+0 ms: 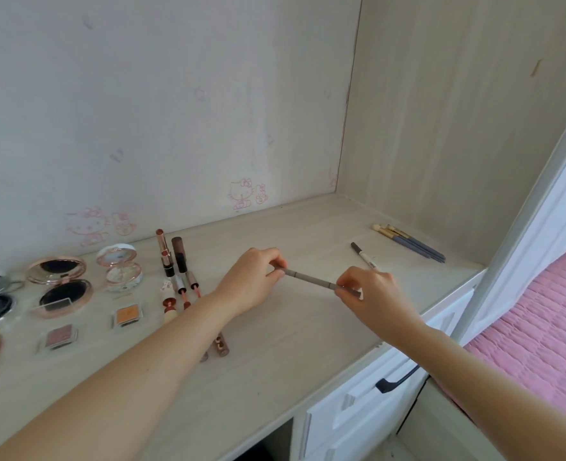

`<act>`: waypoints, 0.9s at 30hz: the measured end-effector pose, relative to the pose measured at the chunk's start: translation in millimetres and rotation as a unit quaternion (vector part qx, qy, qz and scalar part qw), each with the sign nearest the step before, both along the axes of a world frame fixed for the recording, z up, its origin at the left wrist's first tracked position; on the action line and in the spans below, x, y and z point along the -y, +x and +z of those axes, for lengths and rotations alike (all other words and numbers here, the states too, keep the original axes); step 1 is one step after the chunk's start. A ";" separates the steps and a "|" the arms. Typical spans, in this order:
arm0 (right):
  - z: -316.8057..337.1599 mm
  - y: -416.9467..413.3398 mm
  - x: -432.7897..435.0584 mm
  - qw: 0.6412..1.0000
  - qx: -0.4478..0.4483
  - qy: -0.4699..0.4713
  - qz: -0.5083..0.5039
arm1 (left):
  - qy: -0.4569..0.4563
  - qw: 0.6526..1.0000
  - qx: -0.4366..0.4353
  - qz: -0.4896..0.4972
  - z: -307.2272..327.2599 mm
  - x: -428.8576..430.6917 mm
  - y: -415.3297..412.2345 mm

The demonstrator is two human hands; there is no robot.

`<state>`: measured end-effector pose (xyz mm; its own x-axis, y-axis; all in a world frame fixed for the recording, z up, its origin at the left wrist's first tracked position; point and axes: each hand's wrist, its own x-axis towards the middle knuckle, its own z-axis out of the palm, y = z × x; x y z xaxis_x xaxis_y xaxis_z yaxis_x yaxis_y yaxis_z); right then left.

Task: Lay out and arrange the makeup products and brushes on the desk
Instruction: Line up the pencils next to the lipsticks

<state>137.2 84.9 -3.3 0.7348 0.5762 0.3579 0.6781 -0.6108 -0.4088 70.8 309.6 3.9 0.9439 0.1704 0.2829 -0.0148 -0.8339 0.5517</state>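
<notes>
Between my two hands, seen from my head camera, a slim grey-brown pencil (314,280) hangs level, close over the pale wood-grain desk (275,377); whether it touches the top I cannot tell. My left hand (255,277) pinches one end between thumb and curled fingertips, and my right hand (371,294) pinches the other end the same way. I judge that I hold it by both tips either to pull a cap free or to square it up before I set it down.

Just beyond my right hand lies a white-barrelled pencil with a dark cap (363,256). Further out on that side is a bunch of blue-grey-handled brushes with gold ferrules (408,242), close together and well apart from everything else, which looks like the tools' corner.

Left of my left hand, near the wrist, is a close row of lipsticks and lip tubes (165,256). Past them are a white floral round compact (120,267) and a rose-gold round compact (60,284), both lying open. Nearer me sit an orange square eyeshadow pan (126,316) and a mauve square eyeshadow pan (58,337). They lie open, I think, so the shades show.

Print on the white-barrelled pencil is too small to read, and I can make out no brand name anywhere. Behind the desk, pink outline drawings of a cartoon cat with a bow (241,194) carry no words.
</notes>
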 end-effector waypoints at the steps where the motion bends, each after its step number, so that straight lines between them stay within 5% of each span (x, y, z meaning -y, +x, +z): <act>1: -0.8 -5.0 -3.2 1.000 -0.001 0.003 0.006 | -0.006 1.000 0.004 0.002 2.0 -2.8 -8.8; 12: 8.9 -68.9 -47.4 0.996 -0.005 0.010 0.084 | -0.100 0.992 0.020 0.078 16.4 -37.4 -104.8; 27: 17.9 -148.5 -112.1 0.981 -0.080 0.052 0.171 | -0.306 0.927 0.133 0.173 16.3 -86.6 -197.6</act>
<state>-11.3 197.0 14.6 0.5567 0.7653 0.3232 0.7577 -0.3082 -0.5753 -126.8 396.3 20.2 0.7140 0.6544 0.2489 -0.0087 -0.3472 0.9378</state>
